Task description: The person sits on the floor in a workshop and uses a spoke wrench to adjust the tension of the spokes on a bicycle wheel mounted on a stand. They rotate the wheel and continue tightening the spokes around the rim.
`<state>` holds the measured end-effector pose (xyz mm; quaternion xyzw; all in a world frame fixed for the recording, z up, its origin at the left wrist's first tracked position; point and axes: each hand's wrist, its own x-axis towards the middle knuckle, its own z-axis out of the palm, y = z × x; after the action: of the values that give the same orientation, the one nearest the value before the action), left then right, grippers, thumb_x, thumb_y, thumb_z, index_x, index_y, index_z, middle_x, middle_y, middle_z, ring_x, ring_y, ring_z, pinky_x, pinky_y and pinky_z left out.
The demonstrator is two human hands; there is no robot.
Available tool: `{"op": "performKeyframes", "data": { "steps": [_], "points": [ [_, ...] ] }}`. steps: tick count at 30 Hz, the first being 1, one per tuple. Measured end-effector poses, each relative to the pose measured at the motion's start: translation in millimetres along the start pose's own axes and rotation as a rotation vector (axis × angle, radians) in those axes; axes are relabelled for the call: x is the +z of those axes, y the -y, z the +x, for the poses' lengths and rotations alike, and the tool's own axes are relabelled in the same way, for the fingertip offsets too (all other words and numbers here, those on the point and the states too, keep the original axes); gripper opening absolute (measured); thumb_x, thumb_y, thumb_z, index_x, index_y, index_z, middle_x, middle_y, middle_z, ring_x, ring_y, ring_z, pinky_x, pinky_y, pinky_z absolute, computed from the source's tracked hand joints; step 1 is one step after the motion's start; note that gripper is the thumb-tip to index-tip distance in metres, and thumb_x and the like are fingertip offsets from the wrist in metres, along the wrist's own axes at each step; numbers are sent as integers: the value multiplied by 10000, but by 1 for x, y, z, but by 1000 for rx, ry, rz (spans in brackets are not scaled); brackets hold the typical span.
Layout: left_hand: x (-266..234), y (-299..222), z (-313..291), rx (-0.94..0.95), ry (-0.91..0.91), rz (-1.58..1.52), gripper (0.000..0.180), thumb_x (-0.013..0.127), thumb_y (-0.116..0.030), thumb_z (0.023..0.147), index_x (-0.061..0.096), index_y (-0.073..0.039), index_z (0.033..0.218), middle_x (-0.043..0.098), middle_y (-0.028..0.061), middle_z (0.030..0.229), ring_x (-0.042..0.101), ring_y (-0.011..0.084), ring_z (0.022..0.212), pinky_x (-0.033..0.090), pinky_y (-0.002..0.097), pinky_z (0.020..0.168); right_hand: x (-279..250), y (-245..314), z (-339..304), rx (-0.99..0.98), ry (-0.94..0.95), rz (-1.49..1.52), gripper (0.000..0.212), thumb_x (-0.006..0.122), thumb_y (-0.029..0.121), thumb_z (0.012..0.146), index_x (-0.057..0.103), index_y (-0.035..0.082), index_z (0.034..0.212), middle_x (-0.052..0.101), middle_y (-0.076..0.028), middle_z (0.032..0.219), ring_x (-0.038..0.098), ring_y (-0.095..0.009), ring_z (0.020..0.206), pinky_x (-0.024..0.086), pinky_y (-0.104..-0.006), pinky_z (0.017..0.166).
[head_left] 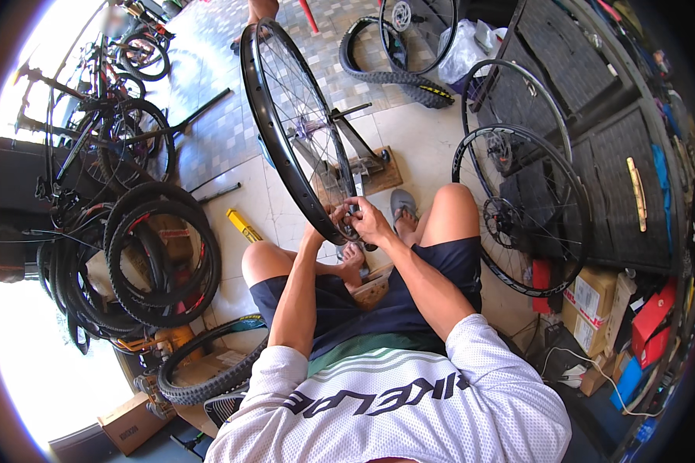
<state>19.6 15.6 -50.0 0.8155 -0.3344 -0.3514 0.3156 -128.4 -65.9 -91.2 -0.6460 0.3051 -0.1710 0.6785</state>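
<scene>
A black-rimmed bicycle wheel [282,143] without a tyre stands upright before me, held at its hub in a metal truing stand [354,143]. The stand rests on a wooden base [382,171] on the floor. Both of my hands are at the near end of the rim. My left hand [330,222] is closed on the rim from its left side. Close beside it, my right hand [369,222] has its fingers bent and pinched among the spokes. Whatever small thing sits between those fingertips is hidden.
Two spoked wheels [517,208] lean on dark cabinets [618,185] to the right. Hanging tyres [162,262] and bicycles [131,123] crowd the left. A yellow box [243,225] lies by my left knee. Loose tyres [405,81] lie farther ahead, beside a plastic bag [471,50]. Another person's leg [261,11] shows at the top.
</scene>
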Motion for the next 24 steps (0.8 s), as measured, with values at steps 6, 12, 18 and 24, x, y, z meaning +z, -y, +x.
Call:
{"op": "performKeyframes", "data": {
  "steps": [6, 12, 18, 24],
  "points": [
    [-6, 22, 3, 54, -109, 181, 614, 708, -572, 810, 638, 8, 621, 564, 98, 499, 573, 167, 487, 456, 366, 480, 7, 33, -9, -49, -56, -365, 370, 745, 273, 788, 611, 45, 1046, 705, -116, 852, 660, -261, 778, 515, -374, 715],
    [7, 5, 9, 154, -229, 450, 639, 698, -591, 806, 620, 10, 603, 560, 102, 493, 552, 176, 472, 460, 382, 483, 3, 36, -10, -276, -164, -559, 392, 763, 379, 747, 684, 19, 882, 697, -139, 864, 639, -304, 810, 509, -398, 739],
    [4, 13, 9, -120, -199, -170, 657, 617, -640, 866, 688, 9, 789, 599, 44, 618, 533, 139, 548, 431, 302, 500, -6, 20, -5, 80, 85, -120, 314, 681, 277, 890, 701, -22, 985, 707, -81, 818, 622, -154, 713, 478, -304, 673],
    [24, 22, 11, -109, -71, -580, 515, 550, -470, 982, 626, 8, 1155, 652, 87, 988, 616, 127, 781, 488, 262, 591, -4, 10, -7, 245, 138, 275, 295, 646, 249, 939, 699, -38, 984, 683, -23, 820, 570, -83, 733, 469, -263, 682]
  ]
}}
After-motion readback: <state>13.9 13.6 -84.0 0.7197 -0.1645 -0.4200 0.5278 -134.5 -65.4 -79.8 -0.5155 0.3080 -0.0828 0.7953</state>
